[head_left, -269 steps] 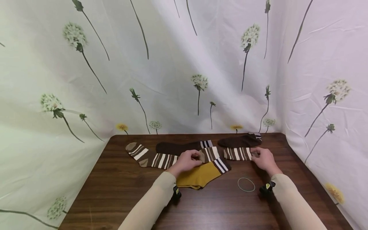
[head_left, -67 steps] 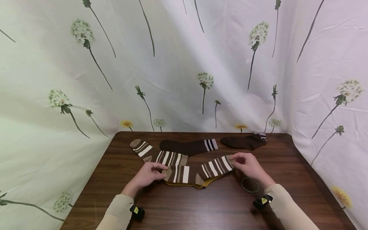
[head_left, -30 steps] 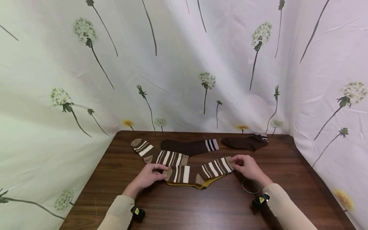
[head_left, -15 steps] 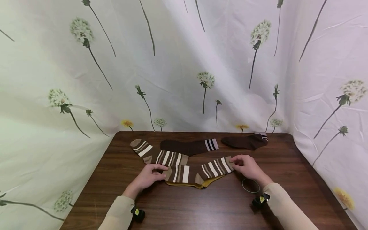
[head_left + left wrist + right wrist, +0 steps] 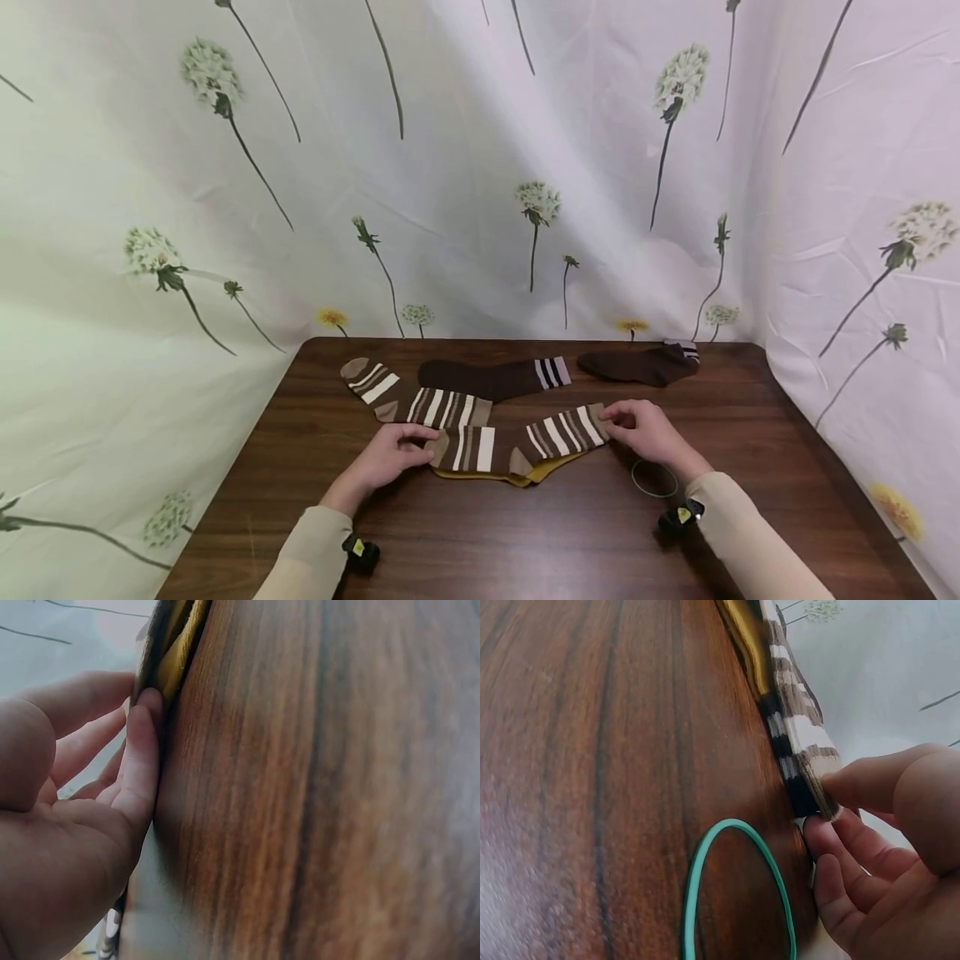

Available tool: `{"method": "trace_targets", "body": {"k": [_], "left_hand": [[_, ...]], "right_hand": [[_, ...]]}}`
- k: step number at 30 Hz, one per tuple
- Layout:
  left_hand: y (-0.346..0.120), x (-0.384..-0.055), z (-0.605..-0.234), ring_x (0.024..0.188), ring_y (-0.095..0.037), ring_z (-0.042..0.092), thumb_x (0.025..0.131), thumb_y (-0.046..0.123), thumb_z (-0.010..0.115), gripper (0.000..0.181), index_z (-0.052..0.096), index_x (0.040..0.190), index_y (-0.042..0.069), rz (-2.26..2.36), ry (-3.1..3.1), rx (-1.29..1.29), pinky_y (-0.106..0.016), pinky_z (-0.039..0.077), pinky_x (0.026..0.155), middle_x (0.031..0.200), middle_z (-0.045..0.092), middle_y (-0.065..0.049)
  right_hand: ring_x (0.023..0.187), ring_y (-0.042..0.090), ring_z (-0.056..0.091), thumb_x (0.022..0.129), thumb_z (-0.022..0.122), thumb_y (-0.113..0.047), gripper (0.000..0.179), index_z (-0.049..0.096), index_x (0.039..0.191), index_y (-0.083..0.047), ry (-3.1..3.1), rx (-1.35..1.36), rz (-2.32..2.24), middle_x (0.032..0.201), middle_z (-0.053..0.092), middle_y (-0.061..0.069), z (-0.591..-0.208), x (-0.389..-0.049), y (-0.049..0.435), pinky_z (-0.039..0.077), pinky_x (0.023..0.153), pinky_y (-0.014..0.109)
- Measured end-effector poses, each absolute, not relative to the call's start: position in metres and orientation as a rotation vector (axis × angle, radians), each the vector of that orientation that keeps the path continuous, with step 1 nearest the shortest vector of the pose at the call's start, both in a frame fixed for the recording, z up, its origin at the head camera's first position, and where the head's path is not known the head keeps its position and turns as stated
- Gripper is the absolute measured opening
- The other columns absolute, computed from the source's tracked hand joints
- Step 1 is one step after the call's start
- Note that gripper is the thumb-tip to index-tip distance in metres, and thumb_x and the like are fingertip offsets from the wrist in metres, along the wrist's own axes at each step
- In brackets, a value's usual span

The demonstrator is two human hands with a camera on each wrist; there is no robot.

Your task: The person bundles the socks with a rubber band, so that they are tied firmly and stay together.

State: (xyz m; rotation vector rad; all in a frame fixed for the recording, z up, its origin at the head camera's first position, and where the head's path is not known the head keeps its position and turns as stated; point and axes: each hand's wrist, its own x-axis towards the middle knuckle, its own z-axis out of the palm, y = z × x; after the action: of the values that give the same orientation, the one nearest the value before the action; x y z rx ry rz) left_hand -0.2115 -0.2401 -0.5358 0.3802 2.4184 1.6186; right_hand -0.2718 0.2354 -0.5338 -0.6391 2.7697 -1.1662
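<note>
A brown-and-white striped sock point(image 5: 506, 450) lies over a mustard-yellow sock point(image 5: 552, 472), whose lower edge peeks out below it. My left hand point(image 5: 386, 458) pinches the tan toe of the striped sock at its left end. In the left wrist view, yellow fabric point(image 5: 175, 664) shows beside the fingertips. At the other end, my right hand point(image 5: 647, 431) pinches the tan cuff between thumb and fingers. The right wrist view shows the yellow sock's dark, white-banded cuff point(image 5: 791, 766) right beneath the striped one.
A second striped sock point(image 5: 386, 398) lies behind my left hand. Two dark brown socks with grey banded cuffs, one in the middle point(image 5: 480, 379) and one at right point(image 5: 630, 366), lie along the back. A green elastic band point(image 5: 691, 900) rests near my right wrist.
Since the oldest frame, the striped sock came left and nearer onto the yellow sock, and my left hand moved left to its toe. Over the last second both hands have stayed still.
</note>
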Motion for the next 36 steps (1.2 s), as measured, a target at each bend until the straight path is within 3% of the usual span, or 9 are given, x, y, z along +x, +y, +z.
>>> {"method": "trace_targets", "body": {"k": [17, 26, 36], "left_hand": [[-0.24, -0.212, -0.531, 0.085, -0.02, 0.072, 0.099, 0.006, 0.072, 0.031, 0.069, 0.126, -0.008, 1.634, 2.392, 0.37, -0.032, 0.061, 0.074, 0.13, 0.064, -0.03], [-0.253, -0.215, -0.527, 0.083, -0.017, 0.071, 0.1, 0.004, 0.069, 0.03, 0.067, 0.125, -0.012, 1.674, 2.401, 0.346, -0.034, 0.062, 0.073, 0.119, 0.07, -0.027], [-0.271, -0.227, -0.524, 0.083, -0.019, 0.072, 0.1, 0.002, 0.069, 0.026, 0.069, 0.122, -0.012, 1.695, 2.536, 0.19, -0.03, 0.06, 0.071, 0.113, 0.072, -0.029]], "right_hand": [[0.07, 0.01, 0.065, 0.097, 0.075, -0.009, 0.013, 0.078, 0.11, -0.01, 2.748, -0.61, -1.223, 0.101, 0.074, 0.007, -0.53, -0.272, 0.236, 0.055, 0.06, 0.029], [0.091, 0.016, 0.068, 0.094, 0.077, -0.009, 0.012, 0.079, 0.105, -0.011, 2.954, -0.616, -1.239, 0.103, 0.075, 0.003, -0.521, -0.276, 0.234, 0.055, 0.081, 0.034], [0.093, 0.02, 0.07, 0.097, 0.075, -0.008, 0.017, 0.076, 0.113, -0.004, 2.885, -0.646, -1.406, 0.105, 0.075, 0.005, -0.504, -0.273, 0.205, 0.059, 0.081, 0.033]]}}
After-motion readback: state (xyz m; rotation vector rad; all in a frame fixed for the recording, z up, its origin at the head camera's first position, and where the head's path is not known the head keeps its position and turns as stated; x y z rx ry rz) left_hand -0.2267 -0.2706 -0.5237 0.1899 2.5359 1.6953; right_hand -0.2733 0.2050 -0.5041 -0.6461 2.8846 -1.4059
